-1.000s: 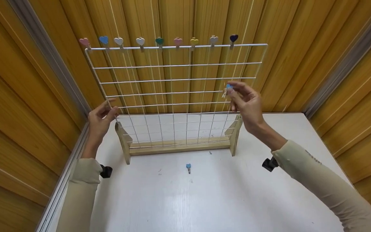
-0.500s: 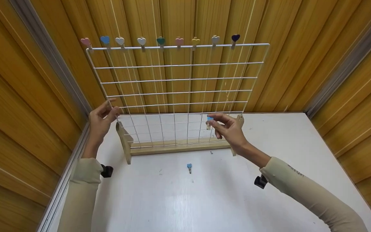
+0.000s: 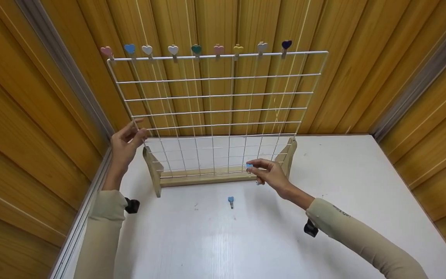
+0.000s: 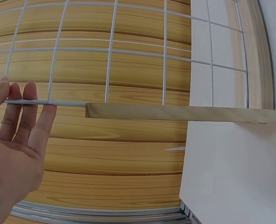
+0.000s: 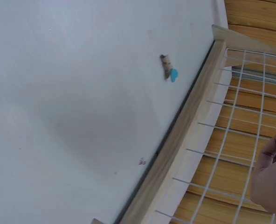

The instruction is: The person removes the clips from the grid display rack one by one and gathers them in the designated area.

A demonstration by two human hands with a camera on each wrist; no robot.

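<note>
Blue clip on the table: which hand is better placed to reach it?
Probably the right hand: it's nearer the loose clip, though pinching another blue clip; the left hand holds the grid.

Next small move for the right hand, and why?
Probably lower the held blue clip onto the table near the loose blue clip already there: the right hand has come down with it in front of the grid, while the left hand holds the grid's left edge.

Pale khaki sleeves (image 3: 101, 236), dark print (image 3: 341, 211), black wrist cameras (image 3: 311, 228)
</note>
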